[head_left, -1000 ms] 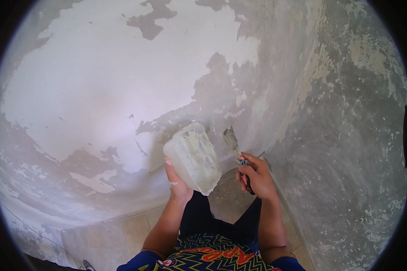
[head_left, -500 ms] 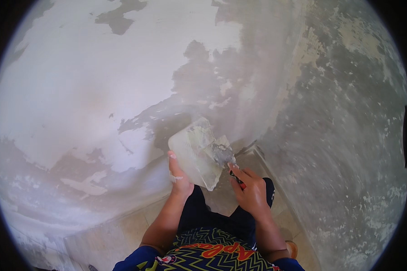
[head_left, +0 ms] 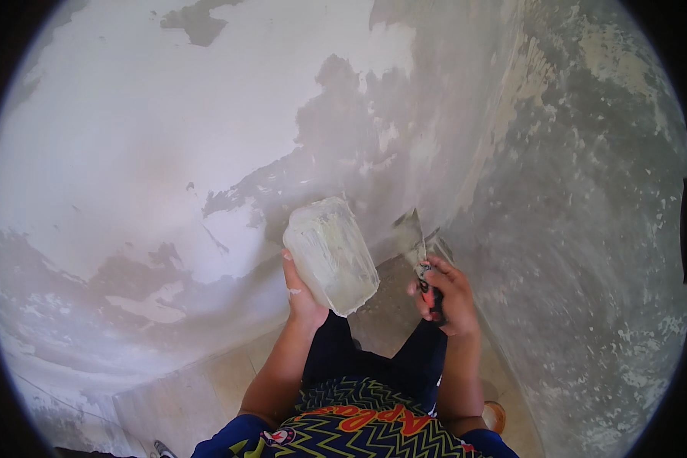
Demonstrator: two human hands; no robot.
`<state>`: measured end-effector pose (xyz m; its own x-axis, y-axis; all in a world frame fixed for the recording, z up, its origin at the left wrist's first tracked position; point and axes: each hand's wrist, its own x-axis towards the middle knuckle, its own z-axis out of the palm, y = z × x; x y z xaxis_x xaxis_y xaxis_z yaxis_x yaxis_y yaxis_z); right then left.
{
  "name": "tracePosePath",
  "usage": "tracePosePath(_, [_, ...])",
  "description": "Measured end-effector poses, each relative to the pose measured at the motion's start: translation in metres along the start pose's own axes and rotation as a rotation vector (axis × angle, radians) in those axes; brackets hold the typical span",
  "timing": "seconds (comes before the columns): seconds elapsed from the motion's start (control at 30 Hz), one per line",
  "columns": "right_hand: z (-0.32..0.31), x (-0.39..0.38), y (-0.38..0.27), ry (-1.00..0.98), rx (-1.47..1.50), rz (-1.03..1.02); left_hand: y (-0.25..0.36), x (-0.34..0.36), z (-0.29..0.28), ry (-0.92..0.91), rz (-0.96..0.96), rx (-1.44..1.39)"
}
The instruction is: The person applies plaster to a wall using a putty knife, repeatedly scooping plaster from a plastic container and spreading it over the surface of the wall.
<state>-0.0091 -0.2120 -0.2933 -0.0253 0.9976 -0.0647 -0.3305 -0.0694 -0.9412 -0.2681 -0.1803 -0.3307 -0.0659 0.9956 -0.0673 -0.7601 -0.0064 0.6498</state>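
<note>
My left hand [head_left: 304, 302] grips a translucent, rectangular plastic tub [head_left: 331, 253] by its left side, tilted, with pale greenish-white putty smeared over its inside. To its right, my right hand [head_left: 454, 299] is closed round the black-and-red handle of a putty knife [head_left: 433, 297]. The knife's metal blade [head_left: 411, 229] points up toward the wall, apart from the tub; its outline is smeared, so its exact edge is hard to tell. Some putty is on my left thumb.
A wall with patchy white and grey plaster [head_left: 130, 130] faces me. A rougher grey wall [head_left: 580, 244] meets it on the right. Below are beige floor tiles [head_left: 206, 382] and my dark trousers. A shoe [head_left: 160, 447] shows at lower left, an orange round object [head_left: 495, 414] at lower right.
Half a second ago the knife's blade lay on the tub; now it is lifted off to the right, with my right hand moved right and up. The tub has turned slightly.
</note>
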Motion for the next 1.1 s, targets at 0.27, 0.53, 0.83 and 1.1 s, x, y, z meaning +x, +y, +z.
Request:
tracePosePath(0.27, [-0.007, -0.027, -0.012, -0.175, 0.033, 0.216, 0.003, 0.008, 0.002, -0.019, 0.044, 0.039])
tracePosePath(0.53, [0.013, -0.057, -0.072, -0.323, -0.900, -0.132, 0.014, 0.023, -0.001, -0.257, 0.106, 0.079])
tracePosePath(0.83, [0.055, -0.063, -0.068, -0.442, -1.337, -0.249, -0.006, 0.039, -0.053, -0.206, 0.055, -0.020])
tracePosePath(1.1, [0.092, -0.045, -0.027, -0.455, -1.435, -0.327, -0.020, 0.033, -0.045, -0.190, 0.185, 0.066])
